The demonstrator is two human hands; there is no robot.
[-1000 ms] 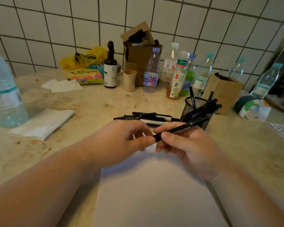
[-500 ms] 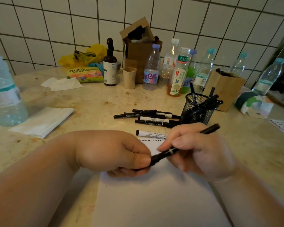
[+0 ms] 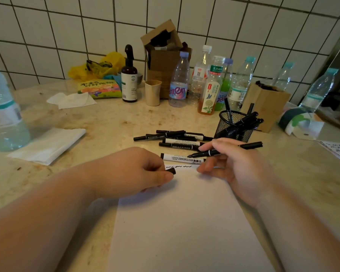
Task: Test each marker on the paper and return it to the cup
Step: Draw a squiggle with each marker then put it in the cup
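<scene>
Head view: my right hand (image 3: 230,165) pinches the uncapped marker (image 3: 224,151) between thumb and fingers, tip just above the far edge of the paper (image 3: 177,222) and over the whiteboard marker (image 3: 183,158) lying along that edge. My left hand (image 3: 133,171) grips the cap (image 3: 171,171) in curled fingers, beside the squiggles (image 3: 178,166) already drawn. Risks, as I judge them: the bare tip could mark my fingers or the counter (image 3: 98,122) if it comes down past the paper's edge; the stray whiteboard marker may roll if nudged; reaching back to the cup (image 3: 233,125), crowded and just behind my hand, could tip it. Open room: the paper's near half is unmarked; the loose pile of markers (image 3: 175,138) blocks the far side.
</scene>
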